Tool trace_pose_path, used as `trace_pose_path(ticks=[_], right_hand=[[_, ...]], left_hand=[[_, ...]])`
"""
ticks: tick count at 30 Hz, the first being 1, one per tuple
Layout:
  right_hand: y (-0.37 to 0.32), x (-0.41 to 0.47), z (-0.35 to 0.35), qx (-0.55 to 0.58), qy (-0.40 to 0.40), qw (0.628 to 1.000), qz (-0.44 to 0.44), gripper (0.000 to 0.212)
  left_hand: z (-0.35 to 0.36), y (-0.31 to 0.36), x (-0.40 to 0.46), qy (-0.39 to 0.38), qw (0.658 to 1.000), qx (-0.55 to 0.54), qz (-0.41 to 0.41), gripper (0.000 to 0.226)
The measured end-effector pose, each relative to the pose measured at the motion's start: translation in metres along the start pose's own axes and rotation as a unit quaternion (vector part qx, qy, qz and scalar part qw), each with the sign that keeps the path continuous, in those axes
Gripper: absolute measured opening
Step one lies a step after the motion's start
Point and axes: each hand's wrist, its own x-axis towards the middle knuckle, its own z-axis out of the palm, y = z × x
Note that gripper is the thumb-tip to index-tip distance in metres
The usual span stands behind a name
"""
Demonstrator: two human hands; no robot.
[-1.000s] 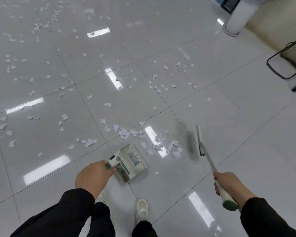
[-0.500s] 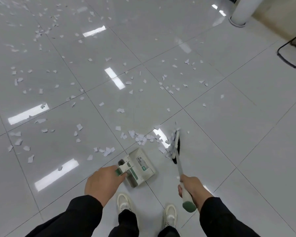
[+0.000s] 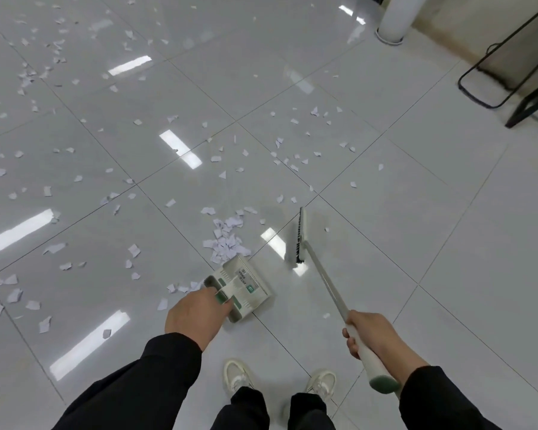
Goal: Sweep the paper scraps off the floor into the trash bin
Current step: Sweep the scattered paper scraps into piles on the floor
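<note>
Left hand (image 3: pixel 196 316) clamps dustpan (image 3: pixel 241 287) handle, right hand (image 3: pixel 371 335) clamps brush (image 3: pixel 298 238). Risk: a hard stroke scatters the scrap pile (image 3: pixel 225 243) past the pan.

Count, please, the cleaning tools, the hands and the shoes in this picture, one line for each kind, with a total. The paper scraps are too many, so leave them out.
Cleaning tools: 2, the dustpan and the broom
Hands: 2, the left hand on the dustpan handle and the right hand on the broom handle
Shoes: 2, a left shoe and a right shoe
Total: 6
</note>
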Motion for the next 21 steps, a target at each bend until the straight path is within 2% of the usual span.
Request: trace_pose_path(ticks=[6,11,16,21], right_hand=[[0.055,0.007,-0.06,-0.01,0.089,0.996,0.015,0.016],[0.094,0.022,-0.066,0.003,0.098,0.994,0.046,0.007],[0.114,0.013,-0.023,-0.011,0.03,0.997,0.07,0.014],[0.092,-0.006,0.051,0.019,-0.069,0.995,0.073,0.011]], left_hand=[[0.005,0.007,0.003,-0.028,0.999,-0.002,0.018,0.036],[0.013,0.005,-0.005,-0.032,0.999,0.018,0.029,0.038],[0.024,-0.004,-0.026,-0.036,0.999,-0.017,0.01,0.038],[0.031,-0.029,-0.039,-0.024,0.996,-0.072,-0.05,0.045]])
